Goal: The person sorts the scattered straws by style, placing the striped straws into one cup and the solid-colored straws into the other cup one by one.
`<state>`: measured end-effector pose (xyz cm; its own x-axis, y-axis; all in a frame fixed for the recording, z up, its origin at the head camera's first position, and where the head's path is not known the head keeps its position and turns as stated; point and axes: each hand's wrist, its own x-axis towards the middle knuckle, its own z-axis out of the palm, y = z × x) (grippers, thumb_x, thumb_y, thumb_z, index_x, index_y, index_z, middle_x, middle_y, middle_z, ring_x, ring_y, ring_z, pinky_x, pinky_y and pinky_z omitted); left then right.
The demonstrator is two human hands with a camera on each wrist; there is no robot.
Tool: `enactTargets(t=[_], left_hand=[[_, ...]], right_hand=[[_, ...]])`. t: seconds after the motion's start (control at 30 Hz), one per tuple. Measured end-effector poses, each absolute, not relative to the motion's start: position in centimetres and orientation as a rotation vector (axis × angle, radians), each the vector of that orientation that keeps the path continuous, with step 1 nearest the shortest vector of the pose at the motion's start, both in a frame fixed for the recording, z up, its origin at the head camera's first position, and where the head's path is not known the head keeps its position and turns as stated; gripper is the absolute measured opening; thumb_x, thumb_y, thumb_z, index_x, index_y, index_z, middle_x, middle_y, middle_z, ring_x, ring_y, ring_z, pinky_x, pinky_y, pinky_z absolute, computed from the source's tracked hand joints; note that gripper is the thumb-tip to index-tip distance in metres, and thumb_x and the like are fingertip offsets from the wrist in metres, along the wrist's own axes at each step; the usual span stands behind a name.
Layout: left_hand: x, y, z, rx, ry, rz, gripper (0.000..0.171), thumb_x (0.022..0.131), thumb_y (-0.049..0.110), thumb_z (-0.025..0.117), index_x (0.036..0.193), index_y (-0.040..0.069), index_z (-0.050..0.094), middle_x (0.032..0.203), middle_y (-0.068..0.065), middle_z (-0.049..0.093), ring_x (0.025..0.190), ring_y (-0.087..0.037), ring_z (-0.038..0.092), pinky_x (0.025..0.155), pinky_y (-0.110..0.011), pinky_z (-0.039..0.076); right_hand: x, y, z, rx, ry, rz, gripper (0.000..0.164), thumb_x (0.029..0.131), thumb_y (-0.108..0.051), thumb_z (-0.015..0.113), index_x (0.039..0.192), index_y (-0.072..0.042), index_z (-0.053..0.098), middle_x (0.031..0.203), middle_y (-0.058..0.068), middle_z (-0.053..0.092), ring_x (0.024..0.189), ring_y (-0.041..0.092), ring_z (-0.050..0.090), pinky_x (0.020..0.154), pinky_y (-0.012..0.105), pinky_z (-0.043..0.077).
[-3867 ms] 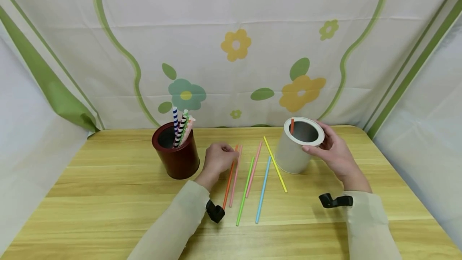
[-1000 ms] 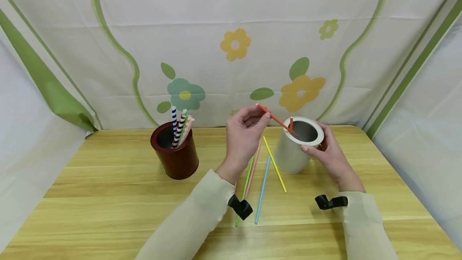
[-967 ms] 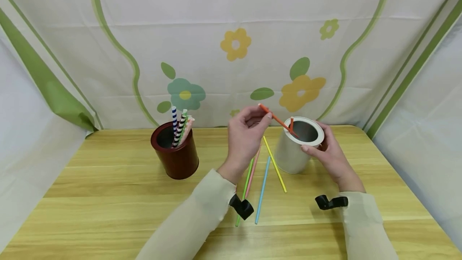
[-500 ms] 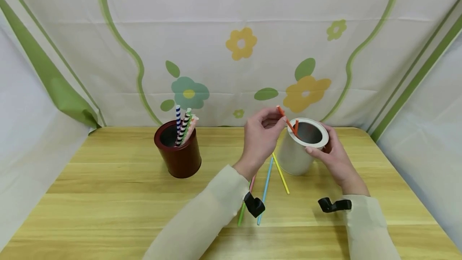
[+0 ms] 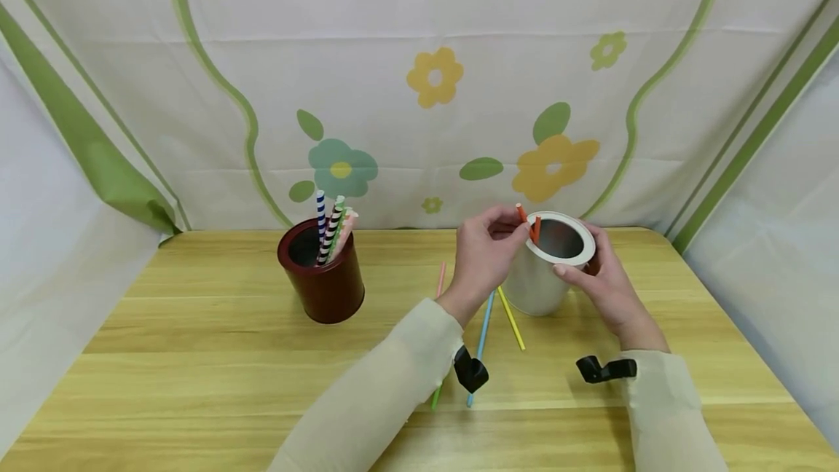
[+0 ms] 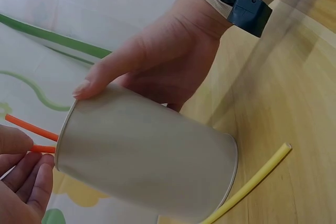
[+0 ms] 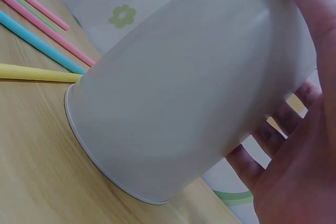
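In the head view my left hand [image 5: 485, 250] pinches an orange straw [image 5: 521, 210] near its upper end. The straw's lower part is hidden inside the pale can [image 5: 537, 286]. Another orange straw [image 5: 537, 229] leans in the can, poking above the rim. My right hand [image 5: 612, 290] grips the can's right side, thumb at the rim and fingers behind. The right wrist view shows that hand's fingers [image 7: 270, 137] along the can wall. A yellow straw [image 6: 257, 177] lies by the can's base in the left wrist view.
On the wooden table lie a blue straw [image 5: 486, 330], a green straw [image 5: 437, 397] and pink straws [image 7: 44, 11], partly under my left forearm. A dark red can [image 5: 328, 293] at left holds several striped straws [image 5: 333, 235]. A flowered cloth [image 5: 406, 130] hangs behind.
My left hand has picked up an orange straw from the table, carried it right to the pale can and lowered it further inside. My right hand has stayed on the can.
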<state>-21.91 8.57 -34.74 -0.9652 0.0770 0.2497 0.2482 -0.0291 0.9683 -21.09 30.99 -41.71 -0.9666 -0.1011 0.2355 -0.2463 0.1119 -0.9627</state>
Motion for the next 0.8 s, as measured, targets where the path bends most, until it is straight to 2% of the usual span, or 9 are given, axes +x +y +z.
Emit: enactTargets(t=[0.5, 0.8], left_hand=[[-22.06, 8.85, -35.00, -0.360, -2.113, -2.112, 0.015, 0.097, 0.004, 0.077, 0.112, 0.004, 0.080, 0.105, -0.009, 0.081, 0.089, -0.004, 0.069, 0.083, -0.016, 0.059], [-22.18, 8.85, -35.08, -0.351, -2.126, -2.094, 0.015, 0.096, 0.002, 0.078, 0.111, 0.001, 0.080, 0.103, -0.010, 0.080, 0.087, -0.004, 0.069, 0.082, -0.015, 0.059]], right_hand=[[-21.24, 30.92, -41.75, 0.336, -2.240, 2.000, 0.071, 0.100, 0.002, 0.069, 0.158, -0.024, 0.038, 0.149, -0.012, 0.049, 0.126, 0.006, 0.053, 0.094, 0.013, 0.050], [-21.25, 30.83, -42.06, 0.340, -2.228, 2.003, 0.069, 0.100, 0.003, 0.068, 0.156, -0.025, 0.039, 0.147, -0.012, 0.050, 0.123, 0.004, 0.055, 0.093, 0.013, 0.051]])
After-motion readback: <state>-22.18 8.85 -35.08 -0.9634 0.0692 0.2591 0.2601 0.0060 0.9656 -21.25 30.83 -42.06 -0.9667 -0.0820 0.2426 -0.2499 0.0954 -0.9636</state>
